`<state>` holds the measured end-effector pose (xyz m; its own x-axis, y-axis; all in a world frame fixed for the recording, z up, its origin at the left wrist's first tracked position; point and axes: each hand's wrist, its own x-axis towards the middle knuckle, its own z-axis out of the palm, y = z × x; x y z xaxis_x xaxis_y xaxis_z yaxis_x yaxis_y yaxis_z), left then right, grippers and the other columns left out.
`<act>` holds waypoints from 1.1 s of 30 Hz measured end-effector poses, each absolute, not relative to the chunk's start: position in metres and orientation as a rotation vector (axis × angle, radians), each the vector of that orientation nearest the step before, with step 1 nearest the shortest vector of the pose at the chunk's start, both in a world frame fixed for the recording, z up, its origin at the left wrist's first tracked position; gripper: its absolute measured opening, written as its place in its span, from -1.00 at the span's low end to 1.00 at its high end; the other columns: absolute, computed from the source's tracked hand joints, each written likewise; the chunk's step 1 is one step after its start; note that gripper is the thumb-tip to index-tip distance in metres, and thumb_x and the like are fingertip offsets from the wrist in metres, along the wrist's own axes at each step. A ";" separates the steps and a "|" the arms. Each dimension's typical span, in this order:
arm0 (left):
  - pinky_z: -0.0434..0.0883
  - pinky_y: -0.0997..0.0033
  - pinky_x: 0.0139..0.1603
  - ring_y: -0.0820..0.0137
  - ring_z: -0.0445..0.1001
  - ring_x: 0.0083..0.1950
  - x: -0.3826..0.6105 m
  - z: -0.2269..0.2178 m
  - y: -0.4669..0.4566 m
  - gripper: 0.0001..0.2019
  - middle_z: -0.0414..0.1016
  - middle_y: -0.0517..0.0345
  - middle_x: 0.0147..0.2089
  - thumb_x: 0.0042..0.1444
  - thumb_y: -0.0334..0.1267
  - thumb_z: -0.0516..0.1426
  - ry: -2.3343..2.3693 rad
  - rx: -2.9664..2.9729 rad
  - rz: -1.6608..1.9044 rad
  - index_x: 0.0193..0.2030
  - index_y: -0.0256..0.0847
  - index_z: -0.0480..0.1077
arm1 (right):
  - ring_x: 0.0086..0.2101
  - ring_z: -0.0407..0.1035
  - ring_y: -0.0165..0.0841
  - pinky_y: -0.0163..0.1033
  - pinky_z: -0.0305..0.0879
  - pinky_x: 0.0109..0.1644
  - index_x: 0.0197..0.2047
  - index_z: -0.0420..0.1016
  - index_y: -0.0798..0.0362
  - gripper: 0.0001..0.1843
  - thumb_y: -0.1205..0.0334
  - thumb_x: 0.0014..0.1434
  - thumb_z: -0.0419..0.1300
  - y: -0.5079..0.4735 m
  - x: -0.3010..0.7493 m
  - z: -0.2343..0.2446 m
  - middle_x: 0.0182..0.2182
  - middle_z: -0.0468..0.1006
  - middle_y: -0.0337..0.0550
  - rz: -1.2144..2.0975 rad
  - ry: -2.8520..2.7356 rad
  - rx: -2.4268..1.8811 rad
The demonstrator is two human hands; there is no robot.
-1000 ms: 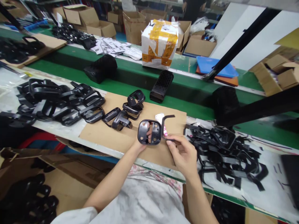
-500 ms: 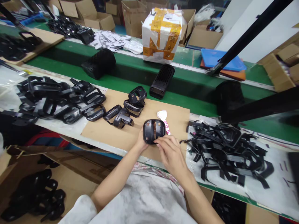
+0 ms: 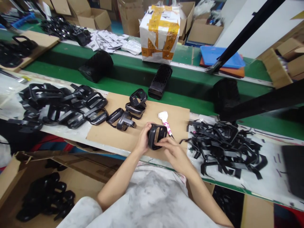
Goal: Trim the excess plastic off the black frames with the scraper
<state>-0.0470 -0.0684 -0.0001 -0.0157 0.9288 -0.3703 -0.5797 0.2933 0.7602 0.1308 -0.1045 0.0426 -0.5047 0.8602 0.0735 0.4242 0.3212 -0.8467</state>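
A black plastic frame point(image 3: 152, 141), rounded and with an opening through it, is tilted on its side above the cardboard sheet. Wrapped around its left side, my left hand point(image 3: 143, 139) grips it. The fingers of my right hand point(image 3: 173, 150) are bent together at the lower right of the frame, with their tips at its opening. Whether a small piece sits under those fingertips is hidden. Just behind the frame lies a white-headed tool point(image 3: 163, 117) with pink marks on its handle. Several similar frames point(image 3: 123, 121) lie to the left on the cardboard.
A heap of black frames point(image 3: 66, 104) covers the bench at left; thin black strips point(image 3: 228, 148) are piled at right. Black perforated housings point(image 3: 160, 83) stand on the green conveyor point(image 3: 128, 79). A dark post point(image 3: 247, 34) slants across the right. An open carton point(image 3: 90, 167) sits below left.
The frame has turned from facing me to a more sideways tilt, and my left hand now shows higher along its side. My right fingers have stayed at its lower edge. The view has shifted slightly.
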 end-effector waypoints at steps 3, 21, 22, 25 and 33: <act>-0.02 0.57 -0.60 0.59 0.01 -0.59 -0.048 0.020 -0.070 -0.49 0.12 0.43 -0.52 0.05 0.18 0.36 1.015 0.478 1.290 -0.10 -0.18 0.41 | 0.13 0.48 -0.16 0.03 0.45 0.23 0.23 0.57 -0.16 -0.63 0.28 0.43 0.17 -0.103 0.138 0.041 0.13 0.55 -0.06 1.035 -1.700 -1.168; 0.52 0.37 0.01 0.28 0.63 -0.07 -0.034 0.042 -0.076 -0.56 0.68 0.02 -0.12 0.23 0.10 0.34 1.025 0.877 1.162 -0.01 -0.25 0.54 | 0.40 0.28 0.05 0.27 0.25 0.49 0.54 0.19 -0.18 -0.14 0.11 0.24 0.38 -0.093 0.130 0.041 0.46 0.26 0.01 0.900 -1.620 -1.209; 0.52 0.37 0.01 0.28 0.63 -0.08 -0.034 0.042 -0.076 -0.56 0.68 0.03 -0.12 0.23 0.10 0.34 1.029 0.873 1.160 -0.01 -0.26 0.54 | 0.39 0.28 0.05 0.27 0.25 0.49 0.54 0.20 -0.18 -0.14 0.13 0.24 0.38 -0.093 0.129 0.041 0.45 0.26 0.01 0.892 -1.614 -1.212; 0.51 0.39 -0.01 0.31 0.63 -0.11 -0.035 0.043 -0.073 -0.58 0.68 0.04 -0.14 0.22 0.09 0.35 1.016 0.854 1.142 -0.05 -0.25 0.55 | 0.39 0.28 0.04 0.28 0.21 0.51 0.52 0.22 -0.16 -0.17 0.13 0.25 0.37 -0.093 0.127 0.042 0.43 0.30 0.03 0.878 -1.596 -1.231; 0.42 0.50 -0.24 0.41 0.48 -0.30 -0.034 0.042 -0.073 -0.57 0.55 0.16 -0.30 0.16 0.09 0.39 0.973 0.846 1.097 -0.11 -0.25 0.53 | 0.39 0.28 0.01 0.25 0.21 0.51 0.51 0.24 -0.11 -0.19 0.06 0.26 0.35 -0.096 0.124 0.044 0.42 0.33 0.04 0.955 -1.565 -1.249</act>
<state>-0.0340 -0.0726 0.0418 0.1583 0.9654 -0.2070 -0.3211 0.2486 0.9138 0.1236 -0.0962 0.0442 -0.0952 0.9802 0.1737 0.2938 0.1944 -0.9359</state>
